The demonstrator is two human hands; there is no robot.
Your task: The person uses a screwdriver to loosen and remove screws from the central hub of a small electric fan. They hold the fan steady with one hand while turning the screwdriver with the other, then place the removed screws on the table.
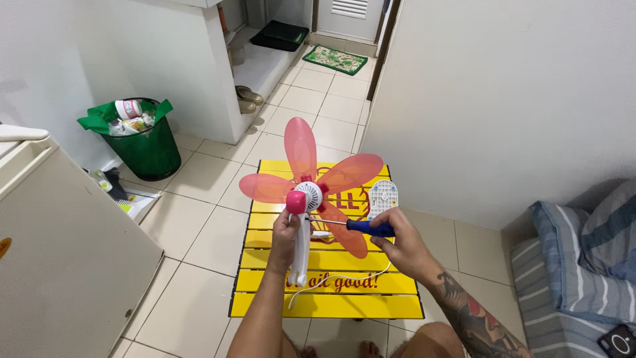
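While the left hand (286, 229) clamps the small fan's (306, 199) white stem above a yellow slatted table (331, 301), the right hand (395, 233) grips a blue-handled screwdriver (361, 225); the pink blades look thin, light and breakable.

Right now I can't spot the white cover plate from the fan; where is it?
In the head view, the cover plate lies on the yellow table, right of the fan, just above the right hand holding the screwdriver.

bright, even, sharp; wide-angle edges
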